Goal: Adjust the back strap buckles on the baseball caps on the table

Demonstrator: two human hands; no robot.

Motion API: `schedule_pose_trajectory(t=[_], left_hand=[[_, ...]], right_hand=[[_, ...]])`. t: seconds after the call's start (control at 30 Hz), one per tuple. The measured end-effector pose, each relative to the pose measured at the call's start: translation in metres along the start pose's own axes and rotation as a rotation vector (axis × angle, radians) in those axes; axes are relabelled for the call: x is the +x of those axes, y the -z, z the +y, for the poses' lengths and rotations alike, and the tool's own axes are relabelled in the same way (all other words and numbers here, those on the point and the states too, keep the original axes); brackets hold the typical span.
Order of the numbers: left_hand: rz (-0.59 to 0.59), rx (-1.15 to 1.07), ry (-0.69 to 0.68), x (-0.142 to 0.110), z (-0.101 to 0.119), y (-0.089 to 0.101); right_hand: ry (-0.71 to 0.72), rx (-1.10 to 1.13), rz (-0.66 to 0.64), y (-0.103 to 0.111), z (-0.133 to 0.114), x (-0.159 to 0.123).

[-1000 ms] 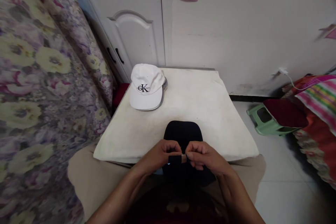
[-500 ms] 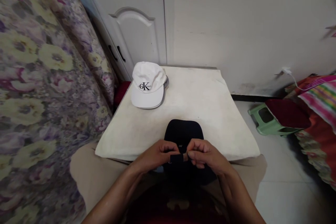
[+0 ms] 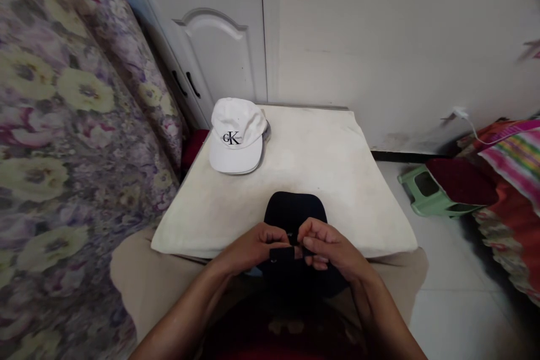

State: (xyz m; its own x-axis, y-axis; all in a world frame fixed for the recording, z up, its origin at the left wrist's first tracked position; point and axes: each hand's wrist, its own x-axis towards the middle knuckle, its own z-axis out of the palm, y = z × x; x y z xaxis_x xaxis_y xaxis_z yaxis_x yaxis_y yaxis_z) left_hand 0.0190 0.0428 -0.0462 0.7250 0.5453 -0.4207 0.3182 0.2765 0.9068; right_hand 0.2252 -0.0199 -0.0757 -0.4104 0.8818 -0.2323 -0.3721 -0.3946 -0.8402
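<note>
A black cap (image 3: 293, 208) lies at the near edge of the table, its brim pointing away from me and its crown toward my lap. My left hand (image 3: 261, 244) pinches the cap's black back strap (image 3: 282, 254) between thumb and fingers. Close beside it, my right hand (image 3: 323, 244) has its thumb and fingers curled together at the strap's right end. What exactly lies between the right fingertips is small and partly hidden. Farther off at the left, a white cap (image 3: 237, 129) with black "CK" lettering rests on a greyish one, mostly covered.
A white cloth covers the table (image 3: 304, 152). Behind stands a white cabinet (image 3: 215, 39), with a floral curtain (image 3: 54, 152) along the left. To the right are a green stool (image 3: 422, 191) with a dark red top, a plugged-in cable and a colourful striped cloth (image 3: 518, 152).
My right thumb and fingers have shifted slightly along the strap end, lifting a little. My left hand keeps its hold. The view has tilted slightly; the white cap has not moved.
</note>
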Motion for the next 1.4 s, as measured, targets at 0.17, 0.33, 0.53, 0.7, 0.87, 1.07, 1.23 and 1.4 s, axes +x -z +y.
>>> schedule_pose_trajectory(t=[0.17, 0.33, 0.53, 0.7, 0.87, 1.07, 1.23, 1.4], left_hand=[[-0.033, 0.011, -0.013, 0.001, 0.004, 0.005], [-0.076, 0.041, -0.044, 0.004, 0.001, 0.009], [-0.087, 0.038, -0.026, 0.002, 0.001, 0.009], [-0.090, 0.035, 0.006, 0.002, 0.000, 0.007], [-0.070, 0.036, -0.013, 0.002, 0.000, 0.006], [-0.069, 0.025, 0.004, 0.003, -0.001, 0.005], [-0.065, 0.045, -0.021, 0.005, -0.004, 0.005], [-0.079, 0.083, -0.018, 0.005, -0.006, 0.005]], right_hand=[[-0.017, -0.028, -0.036, 0.004, 0.002, -0.005], [-0.016, -0.015, -0.083, 0.010, 0.006, -0.008], [0.000, -0.055, -0.051, 0.007, 0.003, -0.007], [-0.008, -0.060, -0.040, 0.004, -0.001, -0.005], [0.026, -0.055, -0.017, 0.004, 0.001, -0.002], [0.008, -0.031, -0.008, 0.005, 0.005, 0.000], [-0.052, -0.064, 0.026, 0.003, 0.004, 0.001], [-0.100, -0.180, 0.067, -0.001, 0.000, 0.002]])
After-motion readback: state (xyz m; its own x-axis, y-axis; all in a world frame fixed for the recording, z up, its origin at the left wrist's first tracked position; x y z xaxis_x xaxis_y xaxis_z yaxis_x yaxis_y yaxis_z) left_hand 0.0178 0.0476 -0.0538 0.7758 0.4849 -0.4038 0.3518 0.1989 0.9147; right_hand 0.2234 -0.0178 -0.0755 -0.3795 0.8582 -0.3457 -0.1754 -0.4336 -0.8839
